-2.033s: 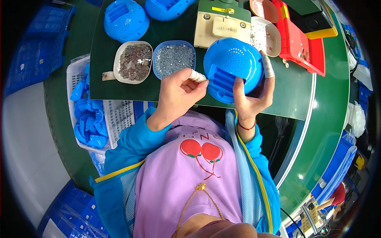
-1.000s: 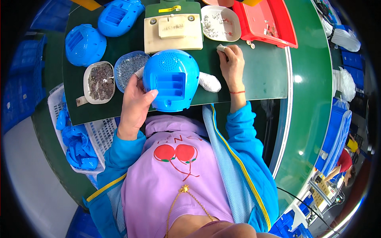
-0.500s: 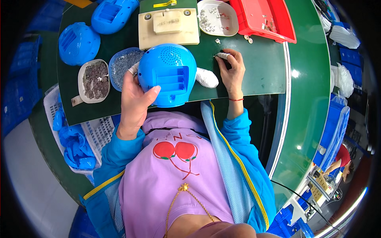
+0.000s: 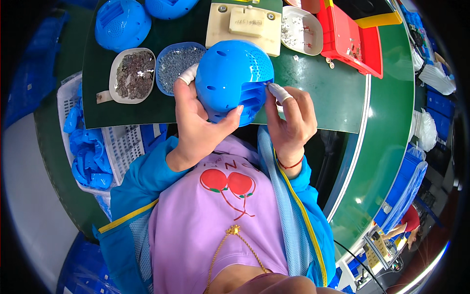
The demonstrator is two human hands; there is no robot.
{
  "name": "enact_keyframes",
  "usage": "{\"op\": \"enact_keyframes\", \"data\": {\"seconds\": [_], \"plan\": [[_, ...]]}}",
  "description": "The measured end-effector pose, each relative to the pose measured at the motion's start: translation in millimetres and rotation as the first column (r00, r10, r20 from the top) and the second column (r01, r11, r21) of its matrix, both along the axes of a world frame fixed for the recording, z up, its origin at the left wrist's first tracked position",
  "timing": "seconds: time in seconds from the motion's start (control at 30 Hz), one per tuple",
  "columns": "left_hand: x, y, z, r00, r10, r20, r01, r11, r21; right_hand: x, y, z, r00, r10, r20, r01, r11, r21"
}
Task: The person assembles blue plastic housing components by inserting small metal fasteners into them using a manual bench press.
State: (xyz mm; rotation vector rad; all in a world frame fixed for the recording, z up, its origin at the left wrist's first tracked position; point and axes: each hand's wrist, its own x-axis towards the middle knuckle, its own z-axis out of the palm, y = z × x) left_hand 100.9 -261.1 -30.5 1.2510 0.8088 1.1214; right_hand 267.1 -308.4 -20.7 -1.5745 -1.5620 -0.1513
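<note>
Hands held a blue shell point(image 4: 230, 78) at upper centre of the frame, a small part going into its slotted side.

Left hand point(image 4: 198, 125) was clamped round the shell, thumb underneath, taped fingertip on its far side; right hand point(image 4: 291, 120) had its fingers pinched together on a tiny metal piece point(image 4: 267, 84) at the slot edge. Doing this well probably called for a steady shell, slots turned toward the pinch, and the piece fed in straight. Behind lay a blue dish point(image 4: 177, 60) and a white dish point(image 4: 131, 74) of small parts on the green mat point(image 4: 318, 98), with a beige block point(image 4: 245, 24) near the top edge.
</note>
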Motion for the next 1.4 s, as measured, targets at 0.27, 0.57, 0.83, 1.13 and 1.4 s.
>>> {"op": "enact_keyframes", "data": {"seconds": [0.27, 0.57, 0.83, 1.13, 1.4], "plan": [[-7, -2, -5, 0.998, 0.030, -0.050, -0.024, 0.992, 0.125, -9, 0, -1, 1.000, -0.027, 0.012, 0.027, 0.999, -0.047], [-21, 4, -2, 0.993, 0.032, 0.115, 0.005, 0.951, -0.309, -15, -11, 3, 0.983, 0.064, 0.170, -0.064, 0.998, -0.007], [-91, 184, 52, 0.915, 0.216, 0.342, -0.231, 0.973, 0.003, -29, -3, -47, 0.936, 0.299, -0.187, -0.290, 0.954, 0.078], [-9, 450, -41, 0.768, 0.596, -0.234, -0.636, 0.750, -0.178, -50, -2, -101, 0.950, 0.242, -0.199, -0.288, 0.923, -0.255], [-13, 415, -3, 0.297, 0.385, -0.874, 0.116, 0.894, 0.433, -46, 1, -105, 0.961, 0.228, -0.153, -0.263, 0.926, -0.271]]}}
